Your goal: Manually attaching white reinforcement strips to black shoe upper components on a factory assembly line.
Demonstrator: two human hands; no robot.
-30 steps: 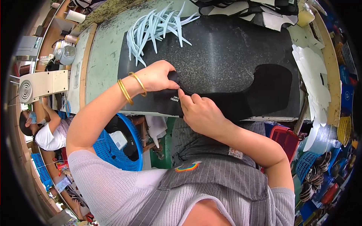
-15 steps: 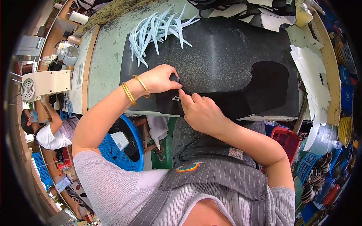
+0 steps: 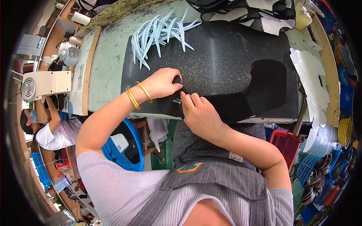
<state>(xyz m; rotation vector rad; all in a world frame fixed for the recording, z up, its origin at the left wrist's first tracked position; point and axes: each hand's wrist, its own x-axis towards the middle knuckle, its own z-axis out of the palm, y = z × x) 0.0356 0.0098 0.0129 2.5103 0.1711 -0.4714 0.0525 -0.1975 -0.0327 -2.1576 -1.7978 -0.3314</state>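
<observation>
A curved black fabric piece (image 3: pixel 268 84), looking like a shoe upper cut-out with small white print near its left end, lies along the near side of a dark mat (image 3: pixel 218 52). My left hand (image 3: pixel 166 82) is closed in a pinch on the raised edge of its left end. Beside it, my right hand (image 3: pixel 203 113) has its thumb and fingertips together on the same edge, fingers partly hidden. A heap of pale blue strips (image 3: pixel 160 35) rests on the mat, beyond my left hand.
Stacked black and white cut pieces (image 3: pixel 260 17) sit at the table's far side. White shaped sheets (image 3: pixel 311 79) overhang its right end. Below are a blue basket (image 3: pixel 140 150) at left and a red crate (image 3: pixel 283 145) at right. Another person (image 3: pixel 51 132) works at far left.
Both hands stay at the piece's left end, with only slight shifts of the fingers along the edge. The whole view has moved a little.
</observation>
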